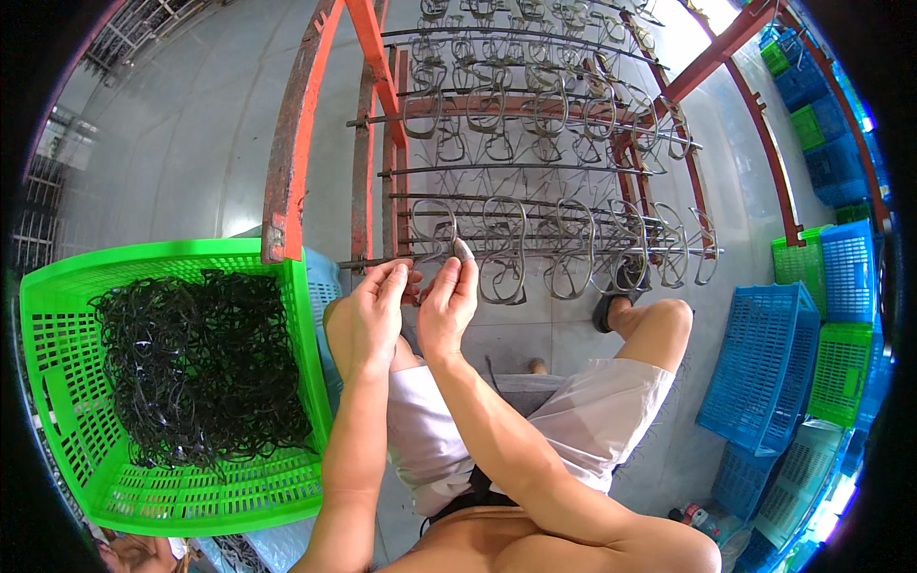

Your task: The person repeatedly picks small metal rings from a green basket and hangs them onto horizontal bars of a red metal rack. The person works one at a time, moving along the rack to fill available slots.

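Both my hands meet at the near left end of a red metal rack. My left hand is closed, fingertips bent together beside a thin rod; what they pinch is hidden. Close by on its right, my right hand is closed at the lower part of a grey bent-wire loop. A pale cover wraps one of its fingertips. Similar figure-eight loops hang in a row to the right. To the left, a green plastic basket holds a tangled heap of thin black looped pieces.
More rods with hanging loops fill the rack going away from me. Blue crates and green crates are stacked along the right. My bare knees are spread before the rack, above a grey tiled floor. Part of another person shows at lower left.
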A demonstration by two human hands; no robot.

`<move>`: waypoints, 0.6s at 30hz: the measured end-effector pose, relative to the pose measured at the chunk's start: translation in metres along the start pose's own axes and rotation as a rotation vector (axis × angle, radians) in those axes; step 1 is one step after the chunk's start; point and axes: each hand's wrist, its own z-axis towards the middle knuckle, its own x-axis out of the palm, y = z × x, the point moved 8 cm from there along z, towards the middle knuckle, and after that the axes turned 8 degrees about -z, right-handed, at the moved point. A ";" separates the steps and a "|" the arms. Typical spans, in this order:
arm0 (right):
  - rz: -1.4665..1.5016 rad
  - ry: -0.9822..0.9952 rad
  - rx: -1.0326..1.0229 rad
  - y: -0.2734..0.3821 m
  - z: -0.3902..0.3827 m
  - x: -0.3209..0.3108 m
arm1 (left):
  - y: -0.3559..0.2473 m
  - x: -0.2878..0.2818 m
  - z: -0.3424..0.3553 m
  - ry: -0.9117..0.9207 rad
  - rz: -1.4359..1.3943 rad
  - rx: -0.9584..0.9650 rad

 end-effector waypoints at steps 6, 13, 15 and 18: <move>0.052 -0.005 0.017 0.005 0.001 0.005 | 0.004 -0.001 0.004 0.027 0.022 -0.009; -0.211 0.095 -0.077 0.013 -0.004 0.010 | 0.016 -0.013 0.011 0.082 -0.155 -0.108; -0.334 0.109 -0.191 0.020 -0.008 0.015 | 0.019 -0.019 0.011 0.072 -0.201 -0.156; -0.460 0.117 -0.281 0.027 -0.013 0.018 | 0.025 -0.023 0.011 0.054 -0.242 -0.213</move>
